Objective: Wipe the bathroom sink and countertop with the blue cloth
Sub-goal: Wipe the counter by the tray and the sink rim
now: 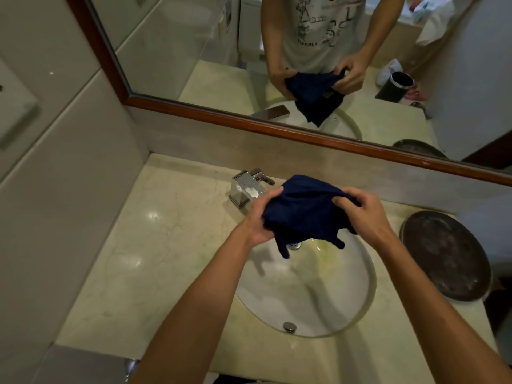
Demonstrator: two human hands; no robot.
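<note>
Above the oval sink [310, 295], the left hand [259, 217] pinched the blue cloth [304, 214] by its left edge; the right hand [365, 212] pinched the right edge. Bunched so, the cloth might wipe unevenly, or its dangling corners snag the chrome faucet [248, 187] behind.

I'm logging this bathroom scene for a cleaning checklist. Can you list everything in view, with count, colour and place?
blue cloth: one, dark blue, held bunched above the sink
sink: one, white oval, set in the countertop
countertop: one, pale cream marble, around the sink
faucet: one, chrome, behind the sink, left of the cloth
round tray: one, dark brown, on the counter's right end
mirror: one, brown wooden frame, on the wall behind
left hand: one, grips the cloth's left side
right hand: one, grips the cloth's right side
</note>
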